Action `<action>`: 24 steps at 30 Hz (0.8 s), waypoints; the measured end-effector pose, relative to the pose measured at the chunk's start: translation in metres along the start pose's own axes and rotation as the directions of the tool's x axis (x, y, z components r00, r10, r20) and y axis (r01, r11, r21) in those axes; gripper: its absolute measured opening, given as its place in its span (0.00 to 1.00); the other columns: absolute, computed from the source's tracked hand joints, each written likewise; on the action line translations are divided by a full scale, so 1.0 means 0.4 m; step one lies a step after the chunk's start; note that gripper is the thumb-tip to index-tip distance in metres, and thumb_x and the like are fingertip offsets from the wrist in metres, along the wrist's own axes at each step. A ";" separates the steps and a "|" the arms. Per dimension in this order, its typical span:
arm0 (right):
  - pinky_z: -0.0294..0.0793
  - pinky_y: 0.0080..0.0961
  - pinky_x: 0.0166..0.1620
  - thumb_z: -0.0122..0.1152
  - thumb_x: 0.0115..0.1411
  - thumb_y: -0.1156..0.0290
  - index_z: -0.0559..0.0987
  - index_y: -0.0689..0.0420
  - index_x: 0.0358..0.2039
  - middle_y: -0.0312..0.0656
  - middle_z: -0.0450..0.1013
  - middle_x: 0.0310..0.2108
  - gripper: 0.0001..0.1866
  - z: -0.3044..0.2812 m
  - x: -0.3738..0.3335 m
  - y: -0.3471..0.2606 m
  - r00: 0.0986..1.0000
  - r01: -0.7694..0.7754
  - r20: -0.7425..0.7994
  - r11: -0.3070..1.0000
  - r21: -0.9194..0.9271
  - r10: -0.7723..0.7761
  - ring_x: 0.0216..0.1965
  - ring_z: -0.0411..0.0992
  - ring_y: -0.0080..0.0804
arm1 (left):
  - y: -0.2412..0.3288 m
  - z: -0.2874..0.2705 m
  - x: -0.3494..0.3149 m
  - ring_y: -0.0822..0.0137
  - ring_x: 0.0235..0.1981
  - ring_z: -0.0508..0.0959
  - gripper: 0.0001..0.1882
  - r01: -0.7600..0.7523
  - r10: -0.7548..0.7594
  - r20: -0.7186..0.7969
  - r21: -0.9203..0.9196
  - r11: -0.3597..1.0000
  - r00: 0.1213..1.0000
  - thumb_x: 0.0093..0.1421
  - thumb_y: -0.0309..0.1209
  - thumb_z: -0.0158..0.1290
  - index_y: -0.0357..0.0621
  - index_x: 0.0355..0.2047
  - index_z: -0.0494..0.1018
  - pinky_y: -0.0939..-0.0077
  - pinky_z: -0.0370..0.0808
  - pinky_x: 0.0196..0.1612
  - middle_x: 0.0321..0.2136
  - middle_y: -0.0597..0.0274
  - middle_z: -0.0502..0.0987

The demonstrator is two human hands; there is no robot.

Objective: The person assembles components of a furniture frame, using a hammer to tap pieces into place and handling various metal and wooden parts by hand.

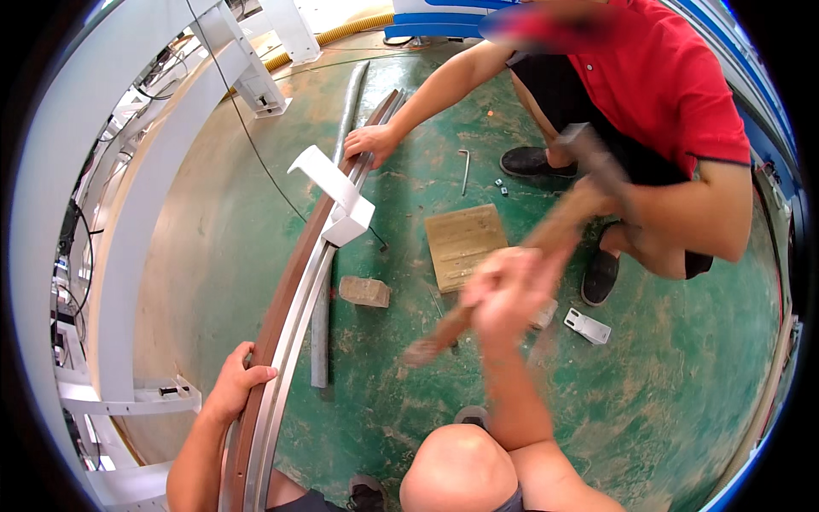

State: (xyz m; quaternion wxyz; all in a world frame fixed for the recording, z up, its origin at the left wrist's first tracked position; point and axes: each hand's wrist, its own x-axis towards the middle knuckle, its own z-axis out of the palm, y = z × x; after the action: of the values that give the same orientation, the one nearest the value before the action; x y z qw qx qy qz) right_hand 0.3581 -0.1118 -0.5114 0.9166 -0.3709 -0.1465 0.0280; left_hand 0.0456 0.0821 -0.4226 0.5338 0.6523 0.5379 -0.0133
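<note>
My left hand (239, 381) is closed around the near part of a long rail (286, 363), a silver metal profile with a brown strip along it. In my right hand (510, 290), blurred by motion, is a hammer (452, 328), gripped by its wooden handle, with its dark metal head (589, 154) raised to the upper right. A bent white metal bracket (348, 220) sits on the rail's middle. Farther along, a co-worker's hand (373, 143) rests on the rail. The co-worker's other forearm passes by the hammer; whether that hand touches it is too blurred to tell.
Beneath the rail lies a grey metal bar (321, 341), with a block (364, 292) beside it. A wooden board (465, 243), a hex key (465, 171) and a small white bracket (587, 326) lie on the green floor. White machine frames (162, 213) stand left; the co-worker squats at right.
</note>
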 end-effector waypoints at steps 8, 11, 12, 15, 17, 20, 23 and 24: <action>0.73 0.27 0.24 0.49 0.75 0.64 0.48 0.39 0.77 0.35 0.70 0.25 0.35 -0.027 0.002 0.039 0.838 -0.262 0.317 0.837 -0.481 0.444 0.19 0.67 0.26 | -0.025 -0.036 0.014 0.66 0.35 0.77 0.32 0.027 -0.024 0.047 -0.083 0.996 0.999 0.51 0.36 0.63 0.32 0.52 0.67 0.70 0.76 0.38 0.37 0.54 0.76; 0.66 0.18 0.15 0.46 0.77 0.61 0.48 0.38 0.77 0.32 0.65 0.22 0.32 -0.001 0.122 -0.115 0.979 -0.135 0.117 0.962 -0.237 0.167 0.14 0.62 0.19 | -0.019 -0.018 0.045 0.65 0.32 0.78 0.31 -0.005 0.006 0.033 -0.040 0.999 0.999 0.52 0.37 0.61 0.34 0.54 0.68 0.69 0.77 0.34 0.37 0.53 0.76; 0.66 0.19 0.15 0.45 0.77 0.60 0.47 0.38 0.77 0.33 0.66 0.23 0.33 0.003 0.118 -0.120 0.991 -0.117 0.050 0.980 -0.161 0.127 0.14 0.62 0.20 | -0.031 -0.029 0.042 0.64 0.31 0.78 0.31 -0.013 0.013 0.012 -0.005 1.000 1.000 0.52 0.37 0.61 0.35 0.54 0.68 0.69 0.77 0.33 0.37 0.53 0.77; 0.68 0.22 0.16 0.45 0.77 0.60 0.44 0.36 0.77 0.34 0.66 0.24 0.34 0.029 0.050 -0.028 0.987 -0.151 0.040 0.984 -0.093 0.156 0.16 0.64 0.22 | -0.007 -0.028 0.015 0.64 0.37 0.78 0.32 0.047 -0.047 0.012 -0.028 0.998 0.999 0.52 0.35 0.62 0.32 0.54 0.67 0.70 0.77 0.39 0.38 0.50 0.77; 0.72 0.24 0.19 0.47 0.76 0.62 0.50 0.35 0.76 0.34 0.66 0.21 0.32 0.034 -0.017 0.109 0.911 -0.304 0.209 0.921 -0.244 0.356 0.20 0.67 0.23 | -0.009 -0.003 0.046 0.63 0.38 0.79 0.33 0.061 -0.057 0.042 -0.096 0.994 0.997 0.52 0.36 0.63 0.31 0.54 0.67 0.70 0.77 0.40 0.39 0.48 0.78; 0.71 0.22 0.19 0.50 0.75 0.64 0.48 0.34 0.77 0.32 0.66 0.20 0.35 0.069 -0.039 0.119 0.654 -0.294 0.438 0.741 -0.604 0.617 0.19 0.65 0.21 | -0.030 -0.074 0.058 0.62 0.40 0.79 0.35 -0.042 0.042 -0.017 0.029 0.999 0.999 0.52 0.37 0.63 0.30 0.56 0.66 0.70 0.77 0.41 0.40 0.46 0.78; 0.69 0.21 0.18 0.48 0.76 0.63 0.46 0.33 0.77 0.31 0.66 0.21 0.35 0.039 0.004 0.022 0.758 -0.479 0.260 0.781 -0.400 0.598 0.18 0.63 0.19 | 0.033 -0.050 0.018 0.63 0.39 0.78 0.34 0.078 -0.076 0.048 -0.054 0.995 0.996 0.51 0.37 0.64 0.29 0.54 0.68 0.70 0.76 0.42 0.40 0.48 0.78; 0.68 0.20 0.17 0.47 0.76 0.62 0.47 0.33 0.77 0.32 0.66 0.22 0.34 0.040 0.025 -0.011 0.863 -0.382 0.234 0.881 -0.280 0.448 0.17 0.63 0.19 | 0.002 -0.063 0.026 0.64 0.38 0.78 0.33 0.037 -0.036 0.018 -0.030 0.999 0.999 0.51 0.38 0.64 0.29 0.53 0.68 0.70 0.76 0.42 0.39 0.49 0.78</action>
State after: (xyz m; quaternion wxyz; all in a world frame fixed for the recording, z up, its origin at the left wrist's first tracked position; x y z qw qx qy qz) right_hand 0.3628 -0.1027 -0.4952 0.8092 -0.4863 -0.1986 0.2633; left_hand 0.0366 0.1075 -0.4175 0.5481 0.6341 0.5451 -0.0206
